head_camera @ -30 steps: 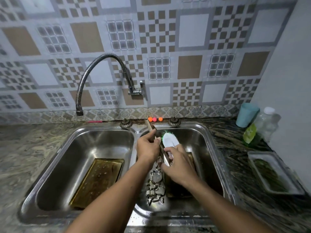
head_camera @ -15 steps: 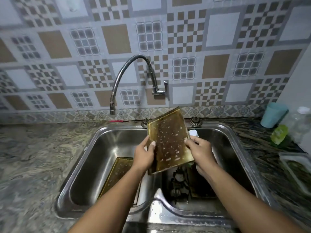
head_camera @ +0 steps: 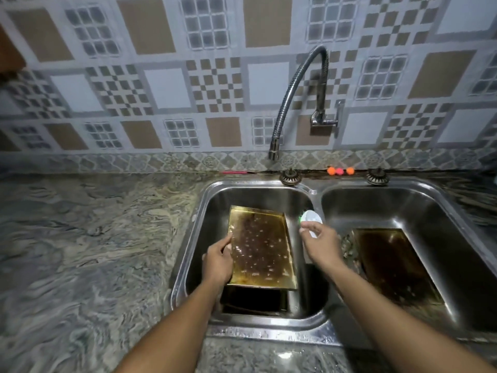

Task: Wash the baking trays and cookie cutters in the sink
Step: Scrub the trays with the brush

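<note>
Gripping tray (head_camera: pixel 261 249) by left edge with left hand (head_camera: pixel 217 261), mid-frame over left sink basin (head_camera: pixel 242 196); right hand (head_camera: pixel 321 244) clamped on white brush (head_camera: pixel 311 219) just beside; second tray (head_camera: pixel 392 265) lower right, in right basin (head_camera: pixel 403 203).

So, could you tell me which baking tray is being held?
The spotted tray over the left basin: the left hand grips its left edge. A second tray lies beneath it, a third tray flat in the right basin.

Patterned tile wall (head_camera: pixel 166 84) behind marbled stone counter (head_camera: pixel 88 238).
</note>
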